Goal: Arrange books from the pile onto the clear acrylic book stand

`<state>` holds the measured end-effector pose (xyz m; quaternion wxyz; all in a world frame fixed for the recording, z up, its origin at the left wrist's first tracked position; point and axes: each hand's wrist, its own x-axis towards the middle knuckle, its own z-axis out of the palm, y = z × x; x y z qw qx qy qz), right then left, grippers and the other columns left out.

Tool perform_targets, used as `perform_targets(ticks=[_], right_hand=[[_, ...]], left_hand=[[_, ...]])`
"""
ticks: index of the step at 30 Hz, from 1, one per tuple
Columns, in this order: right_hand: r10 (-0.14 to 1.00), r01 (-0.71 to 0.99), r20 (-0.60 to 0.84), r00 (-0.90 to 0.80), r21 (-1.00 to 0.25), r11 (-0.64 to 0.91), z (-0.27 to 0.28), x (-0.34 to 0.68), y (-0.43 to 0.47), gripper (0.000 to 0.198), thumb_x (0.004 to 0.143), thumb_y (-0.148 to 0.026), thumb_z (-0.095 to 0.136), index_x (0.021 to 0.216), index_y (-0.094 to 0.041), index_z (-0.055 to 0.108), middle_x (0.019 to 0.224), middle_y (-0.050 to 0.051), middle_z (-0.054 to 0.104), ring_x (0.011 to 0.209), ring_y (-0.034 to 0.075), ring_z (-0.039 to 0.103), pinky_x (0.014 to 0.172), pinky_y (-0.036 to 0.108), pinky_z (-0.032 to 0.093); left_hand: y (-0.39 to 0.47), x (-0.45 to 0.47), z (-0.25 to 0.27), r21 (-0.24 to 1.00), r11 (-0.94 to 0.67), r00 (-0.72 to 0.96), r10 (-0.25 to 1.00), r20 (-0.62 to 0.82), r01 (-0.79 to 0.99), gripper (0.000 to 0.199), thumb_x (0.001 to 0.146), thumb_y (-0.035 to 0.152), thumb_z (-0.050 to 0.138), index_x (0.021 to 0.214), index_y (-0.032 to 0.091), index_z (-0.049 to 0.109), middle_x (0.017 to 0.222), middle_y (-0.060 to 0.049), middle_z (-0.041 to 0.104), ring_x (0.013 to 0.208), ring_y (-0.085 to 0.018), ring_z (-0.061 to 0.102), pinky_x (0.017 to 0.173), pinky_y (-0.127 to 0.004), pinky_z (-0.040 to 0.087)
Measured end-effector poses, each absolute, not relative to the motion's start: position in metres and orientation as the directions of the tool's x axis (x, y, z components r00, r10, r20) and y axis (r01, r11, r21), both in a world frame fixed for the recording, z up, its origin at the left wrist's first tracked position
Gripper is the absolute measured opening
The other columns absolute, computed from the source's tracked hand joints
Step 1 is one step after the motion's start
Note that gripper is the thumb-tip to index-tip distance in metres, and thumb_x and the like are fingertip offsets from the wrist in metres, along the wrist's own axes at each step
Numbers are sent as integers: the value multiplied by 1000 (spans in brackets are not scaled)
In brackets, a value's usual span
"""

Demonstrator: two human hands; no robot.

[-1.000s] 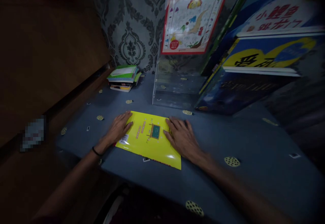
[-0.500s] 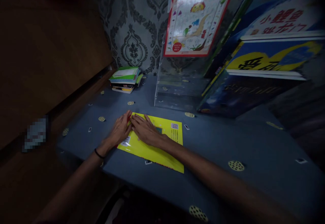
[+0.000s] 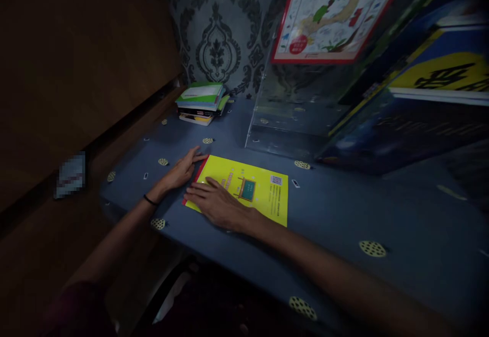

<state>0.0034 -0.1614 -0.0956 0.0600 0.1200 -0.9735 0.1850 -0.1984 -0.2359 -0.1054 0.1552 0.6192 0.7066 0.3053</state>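
- Yellow book lies flat near the table's front edge.
- Left hand, open, steadies its spine edge.
- Right hand, open, presses flat on the cover, pinning it.

Honestly not much you can actually read here. The flat yellow paper booklet has a QR code and small print lines, too tiny to make out. The blue-and-yellow book cover shows big black characters, blurred and cut off.
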Motion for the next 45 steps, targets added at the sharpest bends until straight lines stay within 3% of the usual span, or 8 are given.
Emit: perform_targets(ticks=[4, 9, 16, 20, 26, 34, 40, 45], right_hand=[[-250, -288, 147, -957, -374, 882, -93, 13, -176, 43, 101, -14, 44, 143, -14, 51, 150, 9, 53, 142, 20, 42, 121, 46, 25], [-204, -260, 172, -964, -432, 863, -94, 14, -172, 39, 105, -22, 40, 142, -18, 52, 149, 6, 55, 142, 16, 43, 121, 41, 26], [78, 7, 157, -984, -409, 912, -98, 23, -153, 41, 104, -29, 44, 143, -17, 51, 151, 12, 51, 146, 23, 38, 124, 51, 22], [250, 185, 132, -959, -375, 908, -98, 45, -130, 44, 104, -32, 42, 144, -13, 51, 156, 16, 43, 149, 26, 32, 123, 52, 24], [470, 392, 141, -871, -378, 839, -110, 106, -81, 46, 102, -31, 40, 144, -14, 51, 155, 15, 46, 147, 26, 37, 122, 54, 27], [546, 443, 192, -816, -400, 803, -120, 149, -56, 47, 102, -33, 37, 144, -17, 52, 153, 13, 49, 146, 27, 39, 120, 57, 28], [558, 465, 184, -809, -381, 799, -117, 146, -62, 48, 102, -31, 36, 145, -16, 51, 153, 13, 49, 145, 27, 40, 120, 56, 27], [561, 465, 203, -803, -375, 802, -119, 147, -62, 47, 101, -29, 37, 144, -18, 52, 153, 12, 49, 145, 25, 40, 120, 54, 27]], left_hand=[[-237, -191, -101, 592, 73, -201, 967, 154, 803, 61, 93, 17, 32, 153, 14, 22, 145, -12, 58, 145, -22, 42, 120, -52, 30], [-240, -182, -98, 520, 157, -245, 964, 105, 840, 56, 99, 39, 38, 150, 15, 31, 151, -13, 52, 147, -28, 38, 119, -50, 31], [-243, -171, -105, 353, 171, -230, 964, 132, 920, 55, 100, 39, 38, 149, 13, 35, 155, -17, 44, 145, -31, 39, 118, -51, 32], [-242, -173, -108, 326, 142, -206, 963, 173, 935, 53, 101, 41, 39, 148, 16, 37, 153, -16, 48, 143, -31, 42, 117, -51, 34], [-241, -175, -110, 315, 160, -220, 961, 167, 935, 54, 101, 43, 38, 148, 16, 40, 153, -16, 48, 145, -31, 40, 117, -52, 35], [-237, -166, -111, 126, 101, -124, 973, 197, 987, 44, 104, 33, 32, 139, 20, 55, 153, -11, 49, 148, -33, 34, 118, -62, 28], [-224, -112, -112, 122, -78, 60, 988, 145, 989, 48, 106, 40, 32, 146, 19, 47, 155, -12, 46, 149, -28, 33, 121, -54, 28], [-216, -39, -102, 125, -372, 367, 928, 67, 920, 51, 105, 46, 35, 151, 25, 40, 162, -8, 35, 153, -25, 25, 124, -51, 23]])
